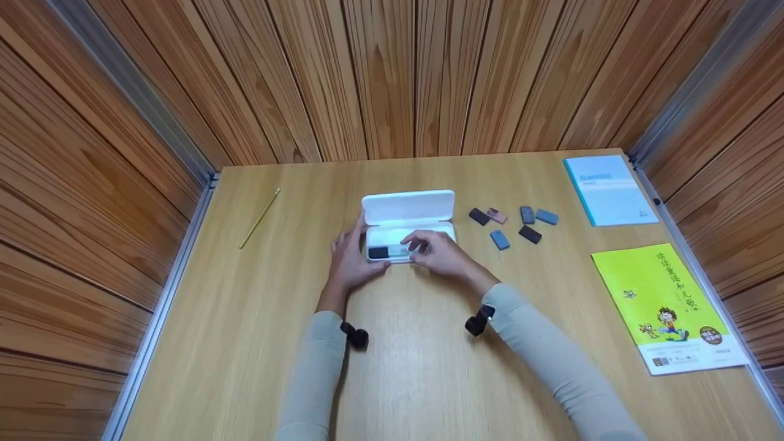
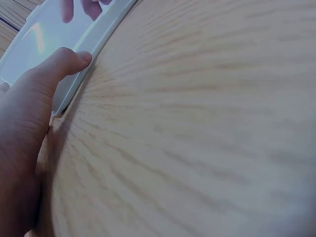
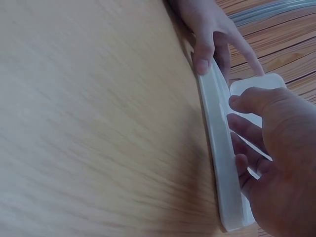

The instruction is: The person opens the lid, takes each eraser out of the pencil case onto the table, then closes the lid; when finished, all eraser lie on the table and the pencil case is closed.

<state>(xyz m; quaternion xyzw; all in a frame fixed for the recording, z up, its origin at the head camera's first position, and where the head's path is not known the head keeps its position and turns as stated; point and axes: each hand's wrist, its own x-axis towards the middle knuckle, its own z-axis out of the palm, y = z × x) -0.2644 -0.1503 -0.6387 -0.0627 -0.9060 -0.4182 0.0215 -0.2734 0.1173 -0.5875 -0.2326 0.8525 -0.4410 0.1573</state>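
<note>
An open white case lies mid-table with its lid raised at the back. One dark eraser lies in the left of its tray. My left hand steadies the case's left end: the thumb presses on the front rim and the fingers lie straight along the side. My right hand reaches over the front wall, its bent fingers down in the tray. Whether they hold anything is hidden. Several loose erasers, including a blue eraser, lie to the right.
A pencil lies at the far left. At the right edge are a light-blue booklet and a green picture book. Wooden walls enclose the table on three sides.
</note>
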